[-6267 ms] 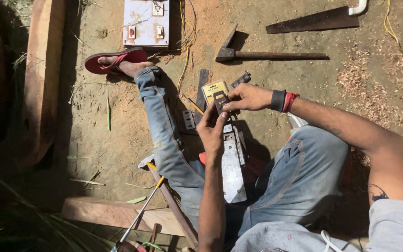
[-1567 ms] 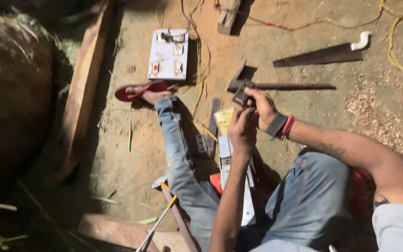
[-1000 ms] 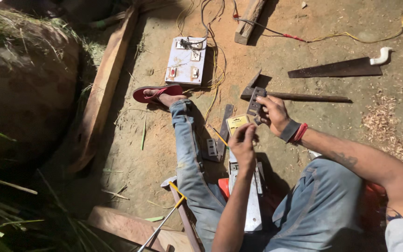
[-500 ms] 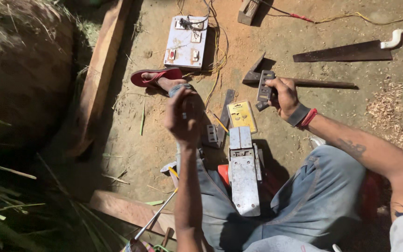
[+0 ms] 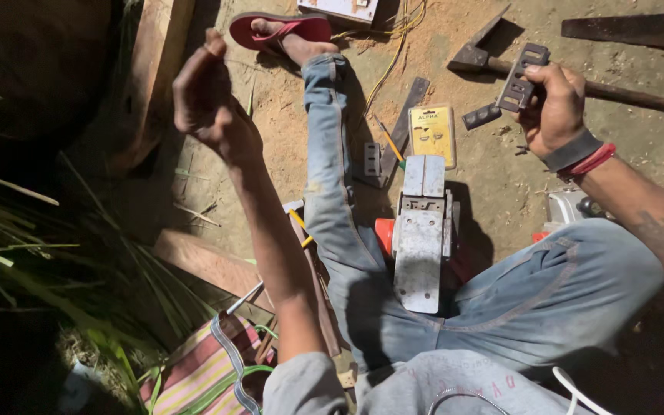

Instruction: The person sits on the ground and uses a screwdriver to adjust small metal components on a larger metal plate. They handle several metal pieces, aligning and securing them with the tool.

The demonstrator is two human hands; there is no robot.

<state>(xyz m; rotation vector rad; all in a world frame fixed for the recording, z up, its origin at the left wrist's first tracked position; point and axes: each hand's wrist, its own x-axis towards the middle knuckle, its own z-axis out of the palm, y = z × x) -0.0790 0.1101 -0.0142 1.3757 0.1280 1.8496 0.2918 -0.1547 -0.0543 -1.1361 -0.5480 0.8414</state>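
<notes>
Fingers (image 5: pixel 541 77) of the right hand (image 5: pixel 553 107) clamp a grey metal part (image 5: pixel 518 81); left hand (image 5: pixel 207 96) loosely curled, empty.

Our right hand (image 5: pixel 553 107) grips a slotted metal bracket (image 5: pixel 522 77); our left hand (image 5: pixel 207 96) hangs raised, above the upturned planer (image 5: pixel 421 230).

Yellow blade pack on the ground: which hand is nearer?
Right. The right hand, holding a small grey metal part, is just to the right of the yellow blade pack. The left hand is raised far off to its left, beyond the outstretched leg.
</notes>
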